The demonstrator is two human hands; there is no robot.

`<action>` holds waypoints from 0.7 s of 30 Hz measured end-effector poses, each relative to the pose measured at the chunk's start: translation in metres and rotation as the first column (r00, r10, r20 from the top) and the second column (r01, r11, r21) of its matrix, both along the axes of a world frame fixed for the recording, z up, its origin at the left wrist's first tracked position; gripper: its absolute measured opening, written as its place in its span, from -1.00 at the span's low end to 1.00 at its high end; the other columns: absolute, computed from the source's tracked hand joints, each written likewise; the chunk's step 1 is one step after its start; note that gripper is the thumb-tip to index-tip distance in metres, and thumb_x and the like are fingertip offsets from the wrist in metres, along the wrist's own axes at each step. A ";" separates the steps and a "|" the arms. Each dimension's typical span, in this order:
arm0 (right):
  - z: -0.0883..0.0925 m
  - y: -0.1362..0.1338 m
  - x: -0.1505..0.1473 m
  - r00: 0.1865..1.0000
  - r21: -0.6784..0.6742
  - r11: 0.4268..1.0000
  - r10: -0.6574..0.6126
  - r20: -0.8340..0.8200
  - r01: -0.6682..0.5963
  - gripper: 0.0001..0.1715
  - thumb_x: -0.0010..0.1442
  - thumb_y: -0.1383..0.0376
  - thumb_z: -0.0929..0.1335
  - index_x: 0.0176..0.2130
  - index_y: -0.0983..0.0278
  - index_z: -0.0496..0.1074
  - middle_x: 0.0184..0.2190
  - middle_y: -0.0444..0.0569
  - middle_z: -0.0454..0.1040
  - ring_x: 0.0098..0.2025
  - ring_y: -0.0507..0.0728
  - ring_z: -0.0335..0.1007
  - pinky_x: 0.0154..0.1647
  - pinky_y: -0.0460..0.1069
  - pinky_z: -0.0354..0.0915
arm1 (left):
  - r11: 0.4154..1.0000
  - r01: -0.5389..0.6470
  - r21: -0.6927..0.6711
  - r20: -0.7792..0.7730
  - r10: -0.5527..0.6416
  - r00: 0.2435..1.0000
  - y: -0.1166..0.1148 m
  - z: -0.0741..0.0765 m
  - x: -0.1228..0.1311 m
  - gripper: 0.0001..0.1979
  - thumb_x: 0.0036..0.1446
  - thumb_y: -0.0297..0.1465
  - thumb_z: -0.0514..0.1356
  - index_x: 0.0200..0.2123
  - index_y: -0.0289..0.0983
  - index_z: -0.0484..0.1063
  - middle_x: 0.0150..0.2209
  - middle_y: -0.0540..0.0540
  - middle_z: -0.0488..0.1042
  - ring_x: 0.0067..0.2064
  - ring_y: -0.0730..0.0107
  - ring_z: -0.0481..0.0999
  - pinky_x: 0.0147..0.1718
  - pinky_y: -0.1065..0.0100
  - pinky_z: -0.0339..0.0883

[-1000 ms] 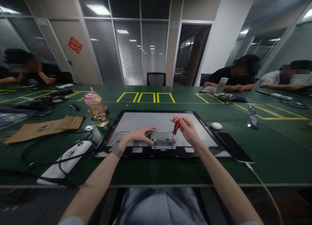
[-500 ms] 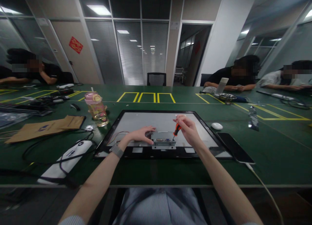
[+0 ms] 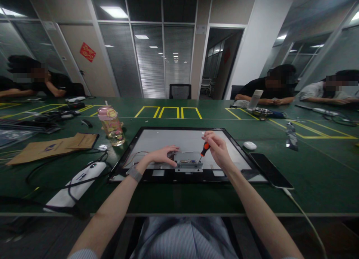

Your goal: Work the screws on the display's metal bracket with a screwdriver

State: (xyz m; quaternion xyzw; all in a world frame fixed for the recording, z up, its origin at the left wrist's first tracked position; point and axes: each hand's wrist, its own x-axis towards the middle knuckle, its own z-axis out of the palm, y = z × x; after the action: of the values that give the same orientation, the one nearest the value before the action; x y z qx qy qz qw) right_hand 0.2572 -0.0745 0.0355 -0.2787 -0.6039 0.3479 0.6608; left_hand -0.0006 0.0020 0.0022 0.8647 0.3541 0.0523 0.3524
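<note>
Orange-and-black screwdriver [image 3: 205,149]: centre of the frame, slanting down towards the right end of the bracket.
Right hand [image 3: 217,148]: fingers closed round the screwdriver's handle, right of centre.
Metal bracket [image 3: 188,169]: lower centre of the frame, lying on the flat panel [image 3: 168,137] by its near black border.
Left hand [image 3: 162,155]: fingers spread wide, left of the bracket, thumb at its left end; it seems to steady rather than grip.
Bracket work: probably driving a screw at the right end; tightening or loosening, I cannot tell.
Turning the handle: calls, I judge, for a squarely seated tip and a still bracket.
Screwdriver tip: too small to show what it meets.
Dark part [image 3: 170,154]: mostly hidden under the left fingers.
Sleeves [image 3: 83,254]: cut off at the bottom edge.
</note>
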 end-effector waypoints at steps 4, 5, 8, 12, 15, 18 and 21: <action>-0.001 0.000 -0.003 0.998 -0.066 0.996 0.060 -0.017 -0.061 -0.77 0.19 0.08 0.35 -0.23 0.14 0.49 -0.37 -0.10 0.41 -0.29 0.09 0.36 -0.23 0.01 0.31 | 1.000 -0.012 0.005 -0.007 0.012 1.000 -0.001 0.000 0.001 -0.17 -0.17 -0.07 0.35 0.18 -0.15 0.22 0.33 -0.09 0.03 0.37 0.07 -0.13 0.31 0.08 -0.19; -0.001 0.000 -0.003 0.997 -0.066 0.995 0.071 -0.019 -0.072 -0.77 0.20 0.08 0.34 -0.22 0.14 0.48 -0.37 -0.10 0.42 -0.30 0.09 0.37 -0.23 0.02 0.31 | 1.000 -0.014 0.011 -0.006 0.014 1.000 -0.001 -0.001 0.001 -0.18 -0.17 -0.07 0.35 0.18 -0.16 0.22 0.33 -0.09 0.04 0.37 0.07 -0.12 0.31 0.09 -0.19; 0.000 0.000 -0.004 0.999 -0.009 0.999 0.039 0.008 -0.039 -0.76 0.21 0.09 0.33 -0.33 0.17 0.48 -0.32 -0.07 0.43 -0.20 0.12 0.38 -0.13 0.04 0.30 | 1.000 -0.008 0.018 0.001 0.008 1.000 0.000 -0.003 0.001 -0.18 -0.17 -0.07 0.36 0.18 -0.16 0.23 0.33 -0.09 0.04 0.37 0.08 -0.11 0.31 0.09 -0.20; 0.000 0.000 -0.002 0.999 0.002 0.999 0.042 0.011 -0.042 -0.80 0.13 0.11 0.41 -0.40 0.17 0.50 -0.33 -0.08 0.40 -0.18 0.12 0.37 -0.09 0.04 0.30 | 1.000 -0.003 0.018 0.004 0.003 1.000 0.003 -0.005 0.000 -0.16 -0.18 -0.04 0.35 0.18 -0.14 0.23 0.33 -0.08 0.04 0.37 0.07 -0.12 0.31 0.08 -0.20; 0.001 0.000 -0.001 0.995 -0.061 0.993 0.097 -0.018 -0.098 -0.79 0.19 0.09 0.36 -0.27 0.14 0.51 -0.39 -0.10 0.43 -0.30 0.09 0.39 -0.18 0.04 0.33 | 1.000 -0.002 0.015 0.000 0.002 1.000 0.003 -0.005 -0.001 -0.16 -0.18 -0.01 0.34 0.18 -0.13 0.22 0.33 -0.07 0.03 0.37 0.07 -0.12 0.31 0.07 -0.19; 0.001 0.001 -0.002 0.993 -0.037 0.993 0.111 -0.048 -0.113 -0.76 0.23 0.09 0.32 -0.29 0.16 0.51 -0.34 -0.07 0.46 -0.22 0.11 0.40 -0.08 0.06 0.31 | 1.000 0.001 0.013 0.004 -0.001 1.000 0.003 -0.005 -0.001 -0.16 -0.19 -0.01 0.34 0.18 -0.11 0.23 0.33 -0.07 0.02 0.37 0.06 -0.13 0.31 0.07 -0.20; 0.000 0.002 -0.001 0.998 0.012 0.998 0.061 -0.023 -0.061 -0.77 0.18 0.12 0.37 -0.42 0.18 0.51 -0.29 -0.07 0.42 -0.11 0.13 0.36 0.02 0.07 0.25 | 1.000 0.003 0.012 0.012 -0.004 1.000 0.003 -0.005 -0.001 -0.17 -0.19 -0.01 0.34 0.17 -0.10 0.23 0.33 -0.07 0.03 0.37 0.06 -0.15 0.31 0.08 -0.21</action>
State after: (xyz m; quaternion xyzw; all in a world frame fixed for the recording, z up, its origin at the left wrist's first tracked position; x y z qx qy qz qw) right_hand 0.2561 -0.0729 0.0352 -0.2521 -0.6063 0.3677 0.6585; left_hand -0.0017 0.0050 -0.0030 0.8670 0.3502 0.0587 0.3495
